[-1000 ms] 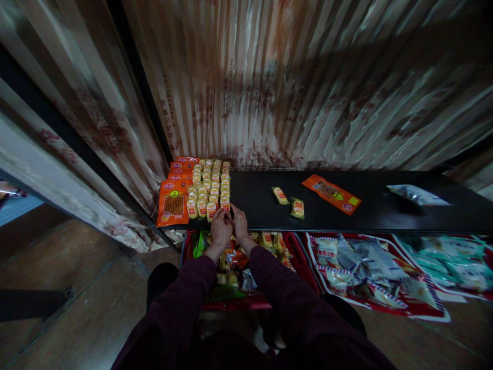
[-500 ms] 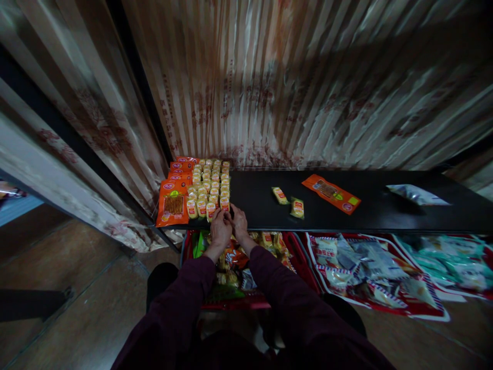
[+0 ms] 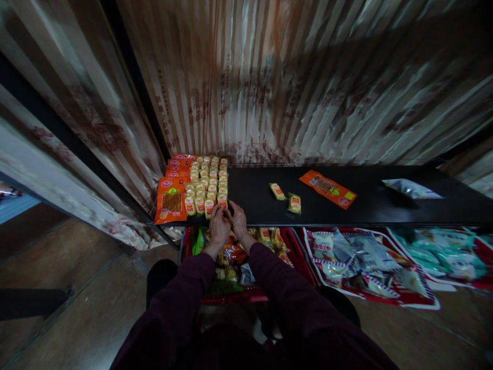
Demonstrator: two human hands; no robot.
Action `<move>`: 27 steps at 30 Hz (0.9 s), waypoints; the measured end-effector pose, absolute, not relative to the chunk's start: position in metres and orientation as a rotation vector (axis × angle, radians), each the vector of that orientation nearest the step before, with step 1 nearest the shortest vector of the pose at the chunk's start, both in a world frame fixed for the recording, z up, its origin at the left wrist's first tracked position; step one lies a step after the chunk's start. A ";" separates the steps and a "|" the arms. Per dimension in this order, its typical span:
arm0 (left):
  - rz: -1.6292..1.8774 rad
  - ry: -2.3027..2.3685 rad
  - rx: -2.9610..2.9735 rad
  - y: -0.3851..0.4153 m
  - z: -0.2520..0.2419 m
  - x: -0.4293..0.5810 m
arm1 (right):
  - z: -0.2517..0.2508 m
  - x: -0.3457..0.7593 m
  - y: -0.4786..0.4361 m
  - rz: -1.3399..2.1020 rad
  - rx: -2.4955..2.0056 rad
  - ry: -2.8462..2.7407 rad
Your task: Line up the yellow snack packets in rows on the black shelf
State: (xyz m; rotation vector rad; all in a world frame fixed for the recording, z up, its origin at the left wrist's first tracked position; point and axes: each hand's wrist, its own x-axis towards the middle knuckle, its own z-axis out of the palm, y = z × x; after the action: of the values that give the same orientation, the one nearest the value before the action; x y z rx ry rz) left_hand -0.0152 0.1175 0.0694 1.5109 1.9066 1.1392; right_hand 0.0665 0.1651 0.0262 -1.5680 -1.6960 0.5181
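Both hands are together at the shelf's front edge, by the right front corner of a block of small yellow snack packs stood in rows. My left hand has its fingers bent and closed near the front packs. Close against it, my right hand is also curled, its fingertips near the rightmost column. Whatever lies between the fingers is hidden by the hands. Left of the block, several orange snack packets lean one behind another.
On the black shelf lie two loose yellow packs, an orange packet and a silvery-white bag. Below stand a red basket of mixed snacks, another basket of white bags, and green-white bags at right.
The view has shifted slightly, so everything on the shelf sits a little higher and further left. Both hands stay at the same corner of the block, fingers still curled.
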 end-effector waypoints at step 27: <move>0.621 1.982 1.421 0.032 -0.020 -0.029 | -0.023 0.071 0.057 0.647 -1.610 -1.673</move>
State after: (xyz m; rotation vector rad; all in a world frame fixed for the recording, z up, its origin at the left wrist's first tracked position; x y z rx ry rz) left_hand -0.0292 0.0317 -0.0198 1.4207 1.9815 0.6211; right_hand 0.0712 0.0572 -0.0225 -1.6101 -1.6728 0.6473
